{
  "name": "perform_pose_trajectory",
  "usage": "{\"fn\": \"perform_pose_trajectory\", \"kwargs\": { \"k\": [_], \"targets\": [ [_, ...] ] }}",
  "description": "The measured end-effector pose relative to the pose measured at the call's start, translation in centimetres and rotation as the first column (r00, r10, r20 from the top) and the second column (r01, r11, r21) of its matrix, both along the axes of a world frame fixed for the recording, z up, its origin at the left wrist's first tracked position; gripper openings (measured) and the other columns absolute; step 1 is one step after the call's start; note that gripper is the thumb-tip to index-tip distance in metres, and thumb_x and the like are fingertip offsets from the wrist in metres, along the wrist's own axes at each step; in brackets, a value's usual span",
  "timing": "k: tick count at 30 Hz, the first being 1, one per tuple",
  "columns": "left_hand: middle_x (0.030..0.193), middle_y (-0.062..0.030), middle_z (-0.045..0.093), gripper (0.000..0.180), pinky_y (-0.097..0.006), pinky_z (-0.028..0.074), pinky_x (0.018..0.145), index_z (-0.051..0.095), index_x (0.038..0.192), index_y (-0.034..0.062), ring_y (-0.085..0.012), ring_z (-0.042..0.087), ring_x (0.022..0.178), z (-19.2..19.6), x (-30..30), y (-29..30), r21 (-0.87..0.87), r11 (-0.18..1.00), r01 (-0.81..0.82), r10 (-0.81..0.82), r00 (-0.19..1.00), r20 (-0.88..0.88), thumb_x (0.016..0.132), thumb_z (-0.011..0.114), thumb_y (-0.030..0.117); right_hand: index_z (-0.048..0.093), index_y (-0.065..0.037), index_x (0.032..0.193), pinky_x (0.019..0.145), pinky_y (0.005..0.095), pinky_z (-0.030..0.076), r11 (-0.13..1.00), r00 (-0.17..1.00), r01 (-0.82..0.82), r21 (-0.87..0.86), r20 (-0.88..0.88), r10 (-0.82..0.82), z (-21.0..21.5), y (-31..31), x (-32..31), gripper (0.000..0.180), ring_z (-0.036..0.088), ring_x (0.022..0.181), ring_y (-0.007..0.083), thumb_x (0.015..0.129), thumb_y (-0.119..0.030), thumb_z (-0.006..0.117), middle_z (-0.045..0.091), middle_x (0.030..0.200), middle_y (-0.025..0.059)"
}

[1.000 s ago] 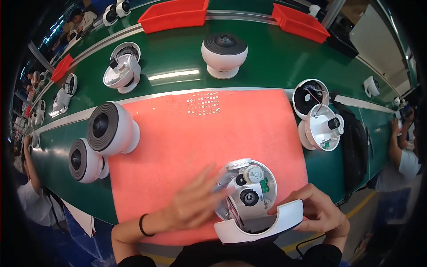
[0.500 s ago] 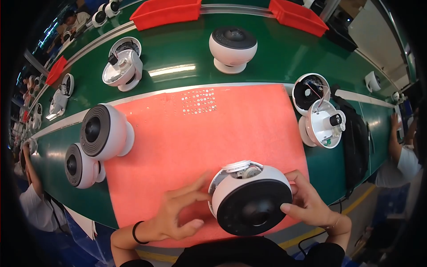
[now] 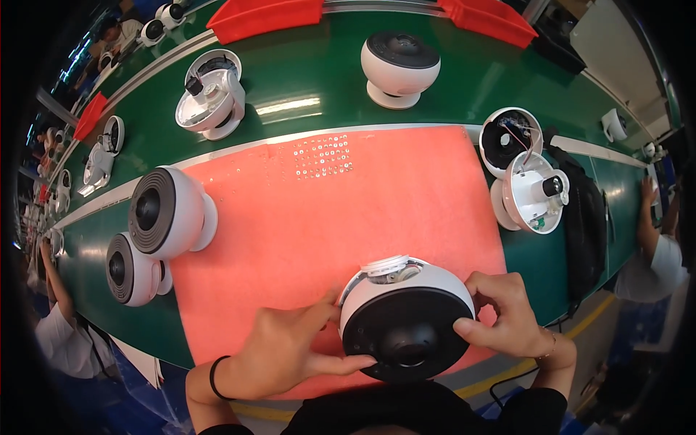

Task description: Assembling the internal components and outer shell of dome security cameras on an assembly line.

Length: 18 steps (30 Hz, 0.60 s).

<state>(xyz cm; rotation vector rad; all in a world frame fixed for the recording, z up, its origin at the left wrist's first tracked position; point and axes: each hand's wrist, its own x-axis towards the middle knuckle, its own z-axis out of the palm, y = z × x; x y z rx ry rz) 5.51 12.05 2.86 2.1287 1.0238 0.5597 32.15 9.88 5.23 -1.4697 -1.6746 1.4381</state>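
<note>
A round white camera (image 3: 406, 330) with a wide black front faces me at the near edge of the salmon-pink mat (image 3: 261, 217). Its top is open, and a white ring and inner parts show in the gap. My left hand (image 3: 279, 348) grips it from the left, thumb on the lower edge of the black front and fingers at the side of the shell. On the other side, my right hand (image 3: 507, 315) holds the shell with its thumb on the front's right edge; its fingertips are partly hidden behind. Rows of small screws (image 3: 322, 156) lie at the mat's far side.
Two closed cameras (image 3: 170, 214) (image 3: 134, 268) stand at the left. An opened camera (image 3: 533, 192) with wires stands at the right, beside a black bag (image 3: 580, 225). The green conveyor (image 3: 304, 80) carries other units. Red bins (image 3: 264, 18) stand beyond; co-workers sit at both sides.
My left hand has closed onto the camera, its thumb now touching the black front. My right hand keeps its hold. The units on the conveyor have shifted right.
</note>
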Motion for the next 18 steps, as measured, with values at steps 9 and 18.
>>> {"fn": "perform_pose_trajectory", "kwargs": {
  "k": [9, 18],
  "targets": [
    [0.052, -0.0107, 0.054, 0.045, -0.03, 0.044, 0.043, 0.059, 0.073, -0.0017, -0.0266, 0.054, 0.042, 1.5, 1.2, 2.4, -0.175, 0.979, 0.107, -0.142, 0.968, -0.205, 0.065, 0.074, 0.04, 0.052, 0.001, 0.065, 0.038, 0.0289, 0.036, 0.977, 0.98, -0.093, 0.191, 0.189, 0.056, -2.3, 1.2, 0.6, 0.032, 0.048, 0.038, 0.0204, 0.076, -0.026, 0.065, 0.048, 0.046, 0.0091],
    [0.058, -0.0122, 0.059, 0.043, -0.031, 0.047, 0.051, 0.06, 0.08, -0.0014, -0.0282, 0.058, 0.051, 2.5, 2.1, 3.7, -0.304, 0.947, 0.101, -0.187, 0.945, -0.269, 0.067, 0.073, 0.037, 0.05, 0.0, 0.065, 0.04, 0.0318, 0.036, 0.926, 0.922, -0.181, 0.332, 0.385, 0.042, -2.5, 1.8, 0.8, 0.032, 0.047, 0.042, 0.0282, 0.075, -0.028, 0.062, 0.046, 0.048, 0.0117]
  ]
}}
